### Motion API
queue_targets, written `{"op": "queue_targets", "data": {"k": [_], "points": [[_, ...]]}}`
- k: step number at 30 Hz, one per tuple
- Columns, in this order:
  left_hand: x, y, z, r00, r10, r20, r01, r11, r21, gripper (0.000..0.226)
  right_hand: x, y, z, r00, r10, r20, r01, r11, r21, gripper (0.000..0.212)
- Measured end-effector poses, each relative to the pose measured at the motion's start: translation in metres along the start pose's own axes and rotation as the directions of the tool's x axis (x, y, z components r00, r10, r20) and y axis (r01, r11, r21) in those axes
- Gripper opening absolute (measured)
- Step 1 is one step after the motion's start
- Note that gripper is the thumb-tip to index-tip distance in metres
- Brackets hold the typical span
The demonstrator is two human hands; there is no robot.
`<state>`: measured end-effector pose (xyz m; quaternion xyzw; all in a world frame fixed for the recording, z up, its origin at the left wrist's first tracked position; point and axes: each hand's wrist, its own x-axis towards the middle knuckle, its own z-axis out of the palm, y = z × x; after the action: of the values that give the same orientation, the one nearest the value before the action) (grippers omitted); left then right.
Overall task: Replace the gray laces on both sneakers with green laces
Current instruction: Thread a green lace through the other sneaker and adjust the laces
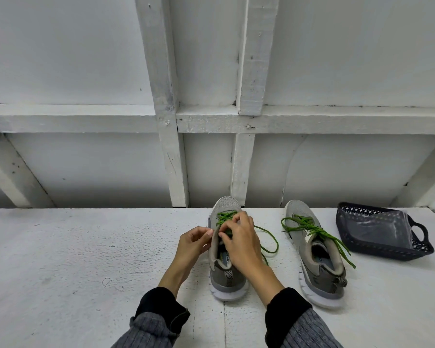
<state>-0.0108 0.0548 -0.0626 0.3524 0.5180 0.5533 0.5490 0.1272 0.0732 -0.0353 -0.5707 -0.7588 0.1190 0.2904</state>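
On rough white painted surface, left hand is pinching the collar of the near grey mesh sneaker; right hand is curling over it, pinching thin green cord lace. Second grey sneaker, green-laced, is sitting rightward.

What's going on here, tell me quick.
A person is lacing a gray sneaker with a green lace. The left hand pinches the shoe's collar edge while the right hand works the lace near the top eyelets. The second sneaker beside it already carries green laces, untied. A dark basket sits at the right.
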Motion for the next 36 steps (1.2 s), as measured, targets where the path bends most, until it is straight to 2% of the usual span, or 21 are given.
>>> {"op": "queue_targets", "data": {"k": [3, 5, 7, 9, 10, 11, 12, 13, 14, 15, 16, 18, 19, 20, 21, 22, 25, 27, 29, 32, 36], "points": [[0.002, 0.0, 0.003, 0.998, 0.006, -0.061, -0.006, 1.0, 0.012, 0.014, -0.005, 0.003, 0.002, 0.989, 0.121, -0.085, -0.118, 0.992, 0.041, 0.029], [0.006, 0.001, 0.004, 0.991, -0.005, -0.134, -0.002, 0.999, -0.049, 0.015, -0.009, 0.006, 0.004, 0.961, 0.243, -0.128, -0.232, 0.968, 0.098, 0.039], [0.008, 0.006, 0.003, 0.969, -0.043, -0.244, -0.012, 0.976, -0.219, 0.018, -0.013, 0.008, 0.005, 0.925, 0.342, -0.163, -0.32, 0.936, 0.147, 0.046], [0.012, 0.014, -0.004, 0.93, -0.111, -0.351, -0.062, 0.894, -0.445, 0.022, -0.014, 0.007, 0.005, 0.904, 0.392, -0.171, -0.367, 0.916, 0.163, 0.05], [0.014, 0.017, -0.01, 0.907, -0.14, -0.397, -0.087, 0.861, -0.501, 0.024, -0.014, 0.007, 0.005, 0.898, 0.407, -0.167, -0.383, 0.91, 0.162, 0.051], [0.017, 0.019, -0.017, 0.883, -0.151, -0.444, -0.095, 0.869, -0.485, 0.026, -0.014, 0.007, 0.005, 0.894, 0.419, -0.162, -0.396, 0.905, 0.157, 0.052], [0.018, 0.02, -0.024, 0.858, -0.136, -0.496, -0.078, 0.919, -0.387, 0.025, -0.014, 0.006, 0.005, 0.889, 0.43, -0.158, -0.408, 0.9, 0.154, 0.053], [0.019, 0.018, -0.032, 0.834, -0.083, -0.546, -0.042, 0.976, -0.212, 0.021, -0.015, 0.007, 0.005, 0.884, 0.44, -0.155, -0.419, 0.895, 0.155, 0.054], [0.018, 0.015, -0.038, 0.815, 0.004, -0.579, 0.003, 1.0, 0.012, 0.017, -0.015, 0.007, 0.005, 0.88, 0.451, -0.151, -0.429, 0.889, 0.159, 0.055], [0.015, 0.012, -0.044, 0.803, 0.125, -0.583, 0.037, 0.965, 0.258, 0.013, -0.015, 0.007, 0.005, 0.876, 0.46, -0.144, -0.438, 0.884, 0.164, 0.055], [0.012, 0.007, -0.052, 0.81, 0.243, -0.534, 0.065, 0.868, 0.493, 0.01, -0.015, 0.007, 0.005, 0.873, 0.467, -0.136, -0.445, 0.88, 0.168, 0.056], [0.008, -0.001, -0.063, 0.848, 0.369, -0.381, 0.131, 0.55, 0.825, 0.014, -0.015, 0.007, 0.005, 0.87, 0.475, -0.129, -0.452, 0.875, 0.172, 0.056], [0.008, -0.005, -0.067, 0.867, 0.376, -0.325, 0.16, 0.409, 0.899, 0.018, -0.015, 0.007, 0.005, 0.87, 0.475, -0.13, -0.453, 0.875, 0.17, 0.057], [0.008, -0.007, -0.069, 0.885, 0.373, -0.279, 0.163, 0.312, 0.936, 0.018, -0.015, 0.007, 0.005, 0.87, 0.475, -0.133, -0.452, 0.876, 0.168, 0.057], [0.01, -0.009, -0.069, 0.904, 0.357, -0.236, 0.147, 0.259, 0.955, 0.017, -0.015, 0.007, 0.006, 0.87, 0.475, -0.134, -0.452, 0.876, 0.167, 0.057], [0.012, -0.011, -0.066, 0.919, 0.34, -0.198, 0.115, 0.247, 0.962, 0.018, -0.014, 0.007, 0.006, 0.869, 0.475, -0.135, -0.453, 0.876, 0.167, 0.056], [0.014, -0.014, -0.047, 0.945, 0.318, -0.079, -0.051, 0.38, 0.924, 0.026, -0.013, 0.007, 0.008, 0.864, 0.485, -0.137, -0.461, 0.87, 0.173, 0.057], [0.009, -0.009, -0.031, 0.936, 0.351, 0.002, -0.188, 0.497, 0.847, 0.028, -0.013, 0.007, 0.009, 0.858, 0.495, -0.135, -0.471, 0.864, 0.177, 0.057], [0.003, -0.004, -0.018, 0.922, 0.381, 0.068, -0.291, 0.564, 0.773, 0.028, -0.014, 0.008, 0.008, 0.854, 0.502, -0.134, -0.478, 0.86, 0.177, 0.057], [0.0, -0.003, -0.01, 0.921, 0.371, 0.116, -0.322, 0.559, 0.764, 0.018, -0.014, 0.008, 0.008, 0.85, 0.51, -0.131, -0.485, 0.856, 0.178, 0.058], [0.003, -0.011, -0.017, 0.925, 0.375, 0.061, -0.303, 0.631, 0.714, 0.016, -0.015, 0.008, 0.008, 0.852, 0.51, -0.118, -0.486, 0.854, 0.184, 0.058]]}}
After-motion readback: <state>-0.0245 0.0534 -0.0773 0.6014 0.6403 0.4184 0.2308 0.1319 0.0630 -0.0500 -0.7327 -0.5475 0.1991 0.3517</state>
